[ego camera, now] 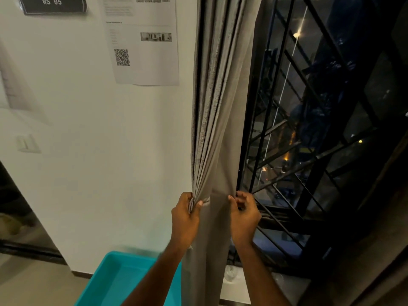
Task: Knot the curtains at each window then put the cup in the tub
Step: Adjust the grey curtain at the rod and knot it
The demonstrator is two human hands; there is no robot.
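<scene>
A grey curtain (217, 111) hangs in folds at the left edge of a dark window. My left hand (187, 214) grips the bunched left folds at about waist height. My right hand (244, 214) pinches the curtain's right edge, fingers curled, beside the window frame. Below the hands the cloth hangs straight down between my forearms. A teal tub (119, 281) stands on the floor at the lower left, partly behind my left arm. A clear cup (230, 273) seems to stand on the sill low down, just right of the curtain; it is blurred.
A black metal window grille (309, 129) fills the right side, with night lights beyond. A white wall (88, 151) on the left carries a printed sheet with a QR code (143, 40) and a dark "WS 05" sign (51, 4). A dark doorway opens at the far left.
</scene>
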